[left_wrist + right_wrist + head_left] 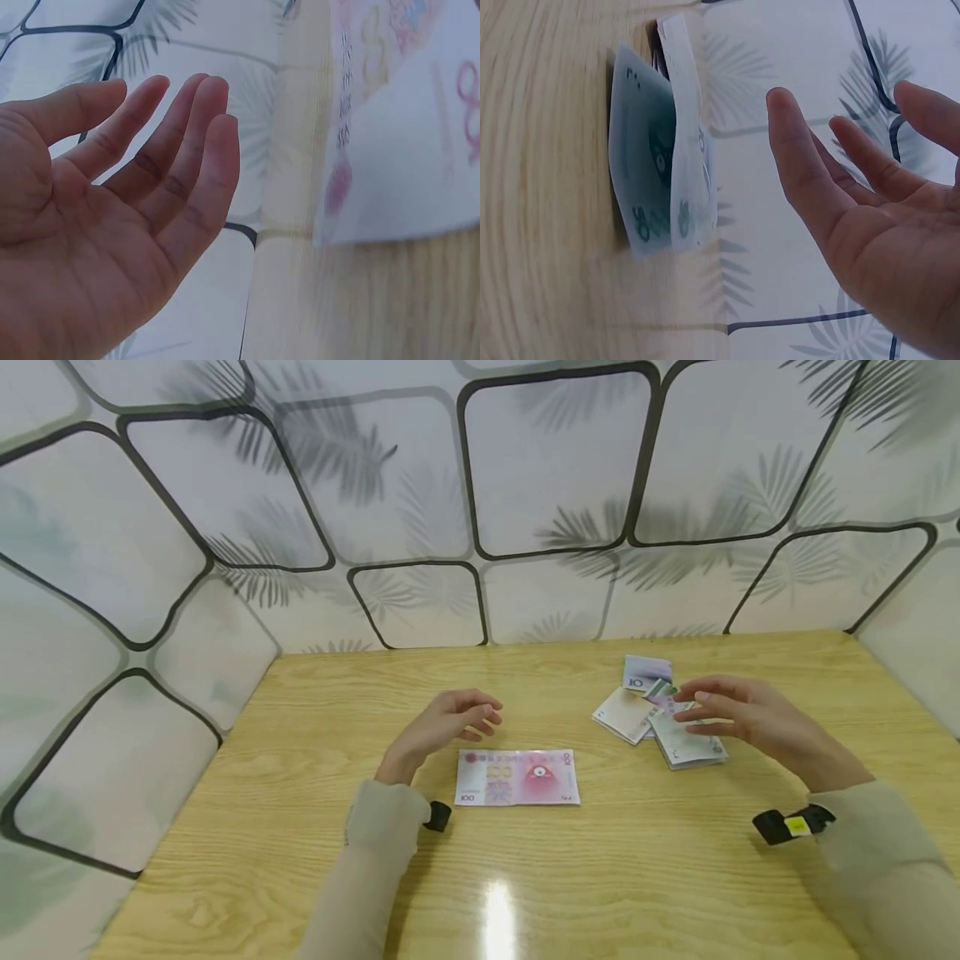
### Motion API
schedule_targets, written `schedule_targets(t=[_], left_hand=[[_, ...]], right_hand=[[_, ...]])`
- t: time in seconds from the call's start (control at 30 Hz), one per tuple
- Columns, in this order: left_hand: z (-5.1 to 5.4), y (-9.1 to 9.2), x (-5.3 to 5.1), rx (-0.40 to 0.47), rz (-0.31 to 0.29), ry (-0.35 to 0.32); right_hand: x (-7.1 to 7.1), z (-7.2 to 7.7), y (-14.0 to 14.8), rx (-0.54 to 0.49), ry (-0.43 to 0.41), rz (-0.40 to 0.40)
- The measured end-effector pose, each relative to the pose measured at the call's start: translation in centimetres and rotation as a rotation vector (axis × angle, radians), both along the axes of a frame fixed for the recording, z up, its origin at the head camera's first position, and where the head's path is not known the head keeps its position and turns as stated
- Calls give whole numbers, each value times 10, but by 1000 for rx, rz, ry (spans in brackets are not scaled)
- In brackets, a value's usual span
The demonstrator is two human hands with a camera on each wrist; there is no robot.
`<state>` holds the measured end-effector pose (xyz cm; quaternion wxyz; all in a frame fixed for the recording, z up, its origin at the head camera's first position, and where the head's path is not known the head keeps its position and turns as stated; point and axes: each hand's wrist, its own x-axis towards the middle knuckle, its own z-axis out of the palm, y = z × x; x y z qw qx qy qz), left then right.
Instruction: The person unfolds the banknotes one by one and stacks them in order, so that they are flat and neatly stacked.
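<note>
A pink 100 banknote [517,787] lies flat and unfolded on the table, in the middle of the head view. My left hand [444,724] hovers just beyond its upper left corner, fingers loosely bent and holding nothing. In the left wrist view that palm [90,240] is bare, with the note beside it. To the right is an overlapping group of folded banknotes: a bluish 10 note [639,672] at the back, a cream-coloured note [622,712] and a pale green note [686,745] in front. Above them my right hand [761,722] is relaxed, without a grip on anything; its fingers partly hide the notes.
The wooden table [300,860] runs back to a wall [555,468] patterned with dark outlines and grey leaves. A side wall [67,760] borders the table on the left. Black wrist bands [438,816] are on both wrists.
</note>
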<state>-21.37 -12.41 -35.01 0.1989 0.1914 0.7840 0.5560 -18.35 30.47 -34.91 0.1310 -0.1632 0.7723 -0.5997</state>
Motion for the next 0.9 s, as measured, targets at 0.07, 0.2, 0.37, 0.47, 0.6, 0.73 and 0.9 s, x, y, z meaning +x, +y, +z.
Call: schedule_targets(t=[0.07,0.2,0.37,0.47,0.6,0.73,0.9], left_hand=[[1,6,-1,12,-11,-6],[2,16,-2,24,-30,-10],[0,28,-2,49,-35,-30],[-1,35,-2,67,-37,-46],[-4,45,-3,91,-41,-53],[-5,55,-3,111,-37,-69],[-5,67,-3,121,-43,-81]], right_hand=[[0,0,4,10,5,-15],[1,1,12,17,4,-37],[2,1,20,38,-10,-56],[2,0,25,52,-19,-64],[2,-1,29,64,-32,-80],[2,-2,32,75,-42,-97],[2,-2,36,71,-48,-101]])
